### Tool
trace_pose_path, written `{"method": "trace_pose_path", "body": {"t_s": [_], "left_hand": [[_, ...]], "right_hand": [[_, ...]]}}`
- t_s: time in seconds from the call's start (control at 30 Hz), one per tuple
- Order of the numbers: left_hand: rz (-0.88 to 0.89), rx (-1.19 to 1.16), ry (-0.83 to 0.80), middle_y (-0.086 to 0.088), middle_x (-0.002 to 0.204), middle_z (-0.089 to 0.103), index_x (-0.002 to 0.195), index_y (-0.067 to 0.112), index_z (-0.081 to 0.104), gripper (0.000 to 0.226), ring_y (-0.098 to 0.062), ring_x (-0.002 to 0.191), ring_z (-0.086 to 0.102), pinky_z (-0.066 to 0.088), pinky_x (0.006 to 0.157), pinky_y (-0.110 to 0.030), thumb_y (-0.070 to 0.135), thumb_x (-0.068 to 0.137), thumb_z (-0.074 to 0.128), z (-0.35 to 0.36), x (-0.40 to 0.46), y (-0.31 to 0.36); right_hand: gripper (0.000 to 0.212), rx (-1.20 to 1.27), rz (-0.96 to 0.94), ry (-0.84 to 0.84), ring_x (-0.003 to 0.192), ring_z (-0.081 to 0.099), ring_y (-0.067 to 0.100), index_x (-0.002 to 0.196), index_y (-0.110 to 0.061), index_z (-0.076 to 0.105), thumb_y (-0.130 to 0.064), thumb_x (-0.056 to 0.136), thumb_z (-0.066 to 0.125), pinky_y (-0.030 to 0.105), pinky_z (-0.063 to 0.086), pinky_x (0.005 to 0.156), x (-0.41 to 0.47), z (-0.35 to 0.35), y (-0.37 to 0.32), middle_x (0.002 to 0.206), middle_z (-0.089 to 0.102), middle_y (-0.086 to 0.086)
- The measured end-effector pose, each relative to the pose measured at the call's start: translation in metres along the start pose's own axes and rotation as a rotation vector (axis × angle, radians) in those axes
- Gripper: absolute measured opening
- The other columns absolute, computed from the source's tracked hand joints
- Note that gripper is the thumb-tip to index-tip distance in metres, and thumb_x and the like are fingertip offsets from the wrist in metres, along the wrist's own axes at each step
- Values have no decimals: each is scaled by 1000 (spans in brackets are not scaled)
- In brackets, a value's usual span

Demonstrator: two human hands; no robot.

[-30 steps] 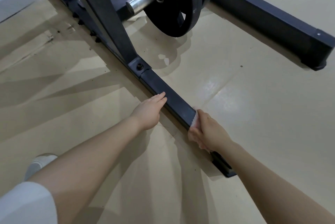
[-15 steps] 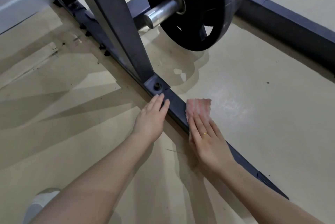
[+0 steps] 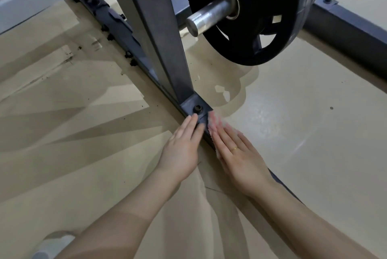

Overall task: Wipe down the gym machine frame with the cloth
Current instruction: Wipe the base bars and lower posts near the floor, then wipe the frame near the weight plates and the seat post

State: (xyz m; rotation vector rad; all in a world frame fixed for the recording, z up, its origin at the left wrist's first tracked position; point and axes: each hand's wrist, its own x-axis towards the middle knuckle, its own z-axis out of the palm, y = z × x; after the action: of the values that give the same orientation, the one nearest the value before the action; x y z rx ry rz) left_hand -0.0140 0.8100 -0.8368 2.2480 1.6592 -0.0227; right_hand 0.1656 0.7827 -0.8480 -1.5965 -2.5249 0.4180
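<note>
Head view: your right hand (image 3: 236, 149) lies flat, fingers straight and close together, pressing the pinkish cloth (image 3: 213, 121) against the right side of the frame's low floor rail (image 3: 204, 125), just below the bolted bracket (image 3: 197, 105). Your left hand (image 3: 181, 143) rests flat on the rail's left side, fingers straight and together. A weight plate (image 3: 247, 34) hangs beyond.

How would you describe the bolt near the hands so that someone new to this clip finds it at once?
Start at the tall dark upright post and follow it down to where it meets the floor rail. On the joint plate there sits the bolt, a small round black head just beyond the left hand fingertips. The other bolts sit farther up the rail; this one alone lies beside the pink cloth.
</note>
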Motion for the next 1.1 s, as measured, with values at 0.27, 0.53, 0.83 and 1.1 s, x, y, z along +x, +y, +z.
{"method": "trace_pose_path", "body": {"t_s": [0.27,0.53,0.83,1.1], "left_hand": [[-83,24,-77,4,159,0,151,18,7,68,-11,145,-1,8,115,-27,7,92,39,-30,-5,11],[8,269,-190,-1,159,3,151,15,5,67,-14,145,-2,-6,112,-23,-1,91,32,-99,-17,42],[150,729,-30,-11,156,17,146,8,26,51,-24,144,14,5,116,-36,5,96,34,-190,13,53],[209,1142,-18,-19,143,37,138,2,35,40,-38,140,20,-5,115,-44,4,98,31,-174,66,19]], "right_hand": [[58,-44,20,-143,143,-21,17,150,-16,-12,-14,103,23,37,-2,119,24,-12,-18,155,-22,-2],[31,694,318,-252,80,59,12,112,-17,57,-1,92,40,25,47,69,-29,-95,1,91,64,-12],[50,1492,520,-79,84,63,33,105,-12,67,-19,106,18,39,58,60,2,-187,10,97,73,5],[47,1418,698,118,46,44,16,112,-38,65,-42,104,19,30,39,39,72,-188,5,112,64,-4]]}}
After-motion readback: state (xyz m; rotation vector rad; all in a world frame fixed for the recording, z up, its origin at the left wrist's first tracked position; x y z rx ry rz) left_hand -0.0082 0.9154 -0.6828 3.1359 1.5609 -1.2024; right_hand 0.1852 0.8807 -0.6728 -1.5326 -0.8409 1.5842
